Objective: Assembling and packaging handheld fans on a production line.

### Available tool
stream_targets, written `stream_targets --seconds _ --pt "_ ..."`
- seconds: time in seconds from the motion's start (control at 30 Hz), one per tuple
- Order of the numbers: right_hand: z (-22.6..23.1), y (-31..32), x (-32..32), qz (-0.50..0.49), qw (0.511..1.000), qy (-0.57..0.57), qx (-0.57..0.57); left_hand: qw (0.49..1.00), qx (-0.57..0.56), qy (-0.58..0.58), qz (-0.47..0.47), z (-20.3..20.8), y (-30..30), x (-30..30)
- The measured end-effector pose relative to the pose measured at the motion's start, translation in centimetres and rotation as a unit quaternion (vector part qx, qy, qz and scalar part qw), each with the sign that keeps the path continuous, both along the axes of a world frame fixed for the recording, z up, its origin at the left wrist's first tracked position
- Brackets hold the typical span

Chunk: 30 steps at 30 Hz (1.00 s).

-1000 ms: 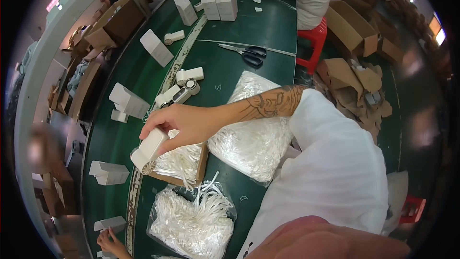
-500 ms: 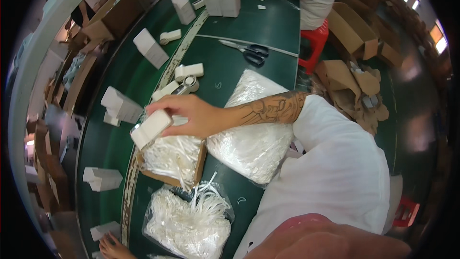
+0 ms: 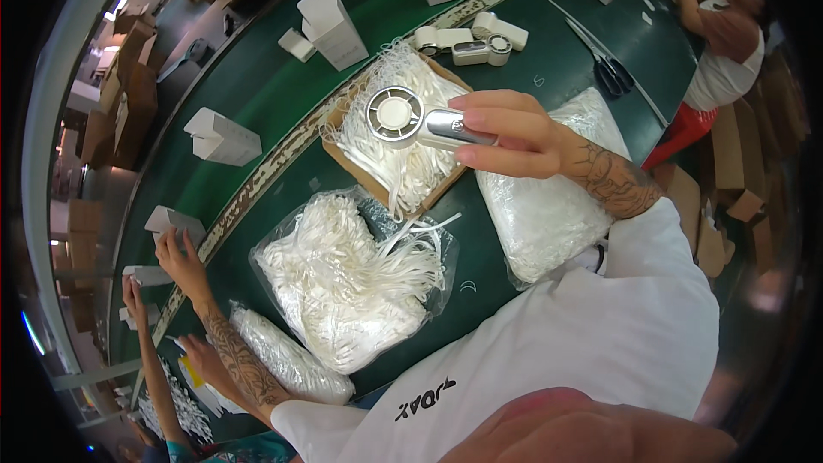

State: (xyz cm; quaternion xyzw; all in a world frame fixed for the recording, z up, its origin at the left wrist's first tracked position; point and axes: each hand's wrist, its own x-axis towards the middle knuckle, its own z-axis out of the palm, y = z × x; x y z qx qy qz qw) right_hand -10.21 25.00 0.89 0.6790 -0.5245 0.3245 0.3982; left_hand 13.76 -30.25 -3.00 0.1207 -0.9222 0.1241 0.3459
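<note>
My right hand [image 3: 514, 133] grips a white and silver handheld fan [image 3: 396, 114] by its handle, with the round grille facing up. The fan is above an open brown carton [image 3: 337, 153] filled with white straps [image 3: 377, 154]. At the left, my left hand [image 3: 182, 264] has its fingers apart against a white box [image 3: 174, 225] on the green belt; whether it touches firmly I cannot tell. Several more handheld fans [image 3: 480, 52] lie beyond the carton. Nearer me, a clear bag of white straps [image 3: 343, 279] lies spread open.
A full plastic bag [image 3: 549, 197] lies under my right forearm, with scissors [image 3: 610, 73] beyond. White boxes [image 3: 225, 137] stand along the belt [image 3: 283, 94]. Another person's hand [image 3: 134, 298] is beside my left hand; a co-worker [image 3: 729, 56] sits at far right.
The view has turned, so the table appears shifted. My right hand has turned the fan, and its round grille now shows. More of my left arm is in sight, its hand still at a white box.
</note>
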Motion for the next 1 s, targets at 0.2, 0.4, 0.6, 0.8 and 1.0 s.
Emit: stream_targets --seconds 0.2,0.4,0.6,0.8,1.0 --pt "1.1 -0.4 0.9 0.035 0.994 -0.091 0.045 0.998 0.025 0.041 0.044 0.1 -2.0 2.8" --pt "4.3 -7.2 1.6 0.037 0.947 -0.294 0.121 0.997 0.011 0.075 0.021 -0.5 -0.9 0.4" --pt "6.3 -26.4 4.3 0.156 0.925 -0.325 0.118 0.991 0.009 0.129 0.029 0.2 -0.9 0.7" --pt "5.2 -44.1 10.1 0.235 0.882 -0.401 0.075 0.929 0.153 0.320 0.107 -0.6 -2.6 2.9" --pt "2.1 -51.5 11.8 0.157 0.946 -0.266 0.095 0.802 0.562 0.198 -0.045 -4.2 -4.2 2.2"
